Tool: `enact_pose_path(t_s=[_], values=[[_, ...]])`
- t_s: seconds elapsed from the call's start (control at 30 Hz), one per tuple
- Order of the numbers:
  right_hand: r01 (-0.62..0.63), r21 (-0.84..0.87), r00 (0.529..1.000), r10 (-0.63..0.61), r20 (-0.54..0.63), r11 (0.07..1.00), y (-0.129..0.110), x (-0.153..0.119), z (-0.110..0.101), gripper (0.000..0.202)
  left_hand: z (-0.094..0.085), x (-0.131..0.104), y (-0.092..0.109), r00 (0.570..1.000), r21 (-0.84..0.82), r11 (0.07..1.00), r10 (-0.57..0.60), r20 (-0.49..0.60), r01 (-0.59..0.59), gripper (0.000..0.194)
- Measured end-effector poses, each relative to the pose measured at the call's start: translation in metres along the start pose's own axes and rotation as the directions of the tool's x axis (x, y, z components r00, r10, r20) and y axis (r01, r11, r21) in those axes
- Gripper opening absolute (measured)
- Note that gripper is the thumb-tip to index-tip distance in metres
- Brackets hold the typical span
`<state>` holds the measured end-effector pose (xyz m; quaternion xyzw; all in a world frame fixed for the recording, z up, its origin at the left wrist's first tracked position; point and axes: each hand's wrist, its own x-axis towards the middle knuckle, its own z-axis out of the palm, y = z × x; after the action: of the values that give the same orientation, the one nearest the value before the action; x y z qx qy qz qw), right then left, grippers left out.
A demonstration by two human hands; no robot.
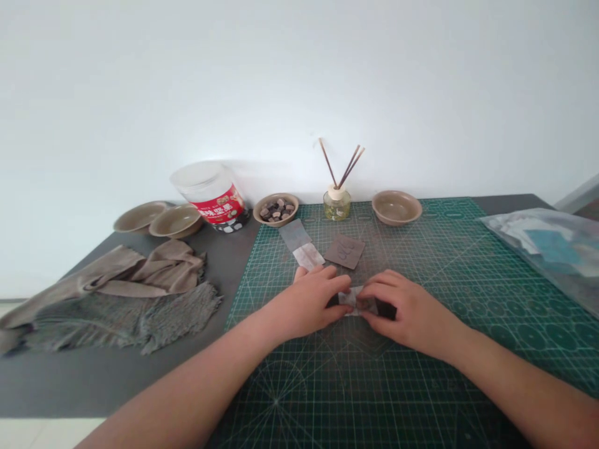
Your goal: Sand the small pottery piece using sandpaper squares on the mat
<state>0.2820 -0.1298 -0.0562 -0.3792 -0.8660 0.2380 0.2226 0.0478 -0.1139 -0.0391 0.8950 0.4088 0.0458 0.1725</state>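
Observation:
Low over the mat, a small pale grey sheet, seemingly sandpaper, lies between my two hands. My left hand has its thumb and index finger closed on the sheet's left edge. From the other side, my right hand is curled with fingers and thumb drawn together over the sheet's right part; what they pinch there is mostly hidden. Just beyond lie a brown sandpaper square with handwritten marks, a grey square and a whitish worn piece.
The green cutting mat covers much of the dark table. Behind stand a bowl of small stone-like pieces, a reed diffuser, another bowl and a plastic jar. A crumpled cloth lies left, a plastic bag right.

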Motion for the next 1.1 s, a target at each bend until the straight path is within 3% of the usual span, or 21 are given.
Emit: enact_pose_path(t_s=[0.07, 0.33, 0.53, 0.67, 1.1], values=[[0.05, -0.008, 0.999, -0.05, 0.015, 0.999, 0.001, -0.002, 0.004, 0.011, -0.001, -0.001, 0.001, 1.0, -0.002, 1.0, -0.004, 0.003, 0.004, 0.018], [0.118, -0.124, 0.992, -0.123, -0.034, 0.985, -0.004, -0.005, 0.021, 0.011, -0.005, -0.003, -0.001, 1.0, -0.019, 1.0, -0.02, 0.013, 0.02, 0.028], [0.116, -0.13, 0.993, -0.12, -0.021, 0.985, -0.003, -0.004, 0.015, 0.009, -0.005, -0.003, -0.003, 1.0, -0.025, 1.0, -0.016, 0.022, 0.017, 0.031], [0.185, -0.093, 0.983, -0.183, 0.035, 0.978, -0.003, -0.003, 0.012, 0.012, -0.005, -0.004, -0.002, 1.0, -0.01, 1.0, -0.025, 0.002, 0.025, 0.029], [0.07, -0.098, 0.994, -0.077, -0.074, 0.993, -0.002, 0.0, 0.011, 0.012, 0.0, 0.002, -0.006, 1.0, -0.008, 1.0, -0.018, 0.017, 0.019, 0.023]])
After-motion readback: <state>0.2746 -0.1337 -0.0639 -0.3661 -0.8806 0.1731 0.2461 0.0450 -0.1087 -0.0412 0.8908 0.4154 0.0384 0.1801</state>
